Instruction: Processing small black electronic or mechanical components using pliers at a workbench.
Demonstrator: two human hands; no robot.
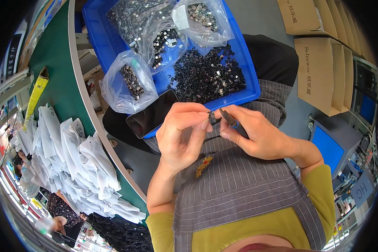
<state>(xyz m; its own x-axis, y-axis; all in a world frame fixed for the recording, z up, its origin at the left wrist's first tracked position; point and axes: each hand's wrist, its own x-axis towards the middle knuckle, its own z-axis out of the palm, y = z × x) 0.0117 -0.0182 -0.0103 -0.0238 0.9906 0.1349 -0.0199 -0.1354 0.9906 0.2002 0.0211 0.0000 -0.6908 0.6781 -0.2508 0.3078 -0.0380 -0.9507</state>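
Observation:
Over my lap, my left hand [181, 132] pinches a small black part [213, 117] between thumb and fingertips. My right hand [258, 132] is closed around a dark hand tool [228, 118] with a bit of blue on it; its exact kind is hard to make out. The tool sits right beside the small part, and I cannot tell whether they touch. Just beyond both hands is a blue plastic tray [253, 80] holding a heap of small black parts [206, 80], some with shiny metal faces. A black smartphone [149, 115] lies at the tray's near left corner.
Clear plastic bags of small metal pieces [130, 84] [202, 21] lie in the tray. To the left, white pouches [77, 159] are piled on a green table [63, 80] beside a yellow strip [37, 94]. Cardboard boxes [321, 75] and a blue-screened monitor [326, 145] stand at right.

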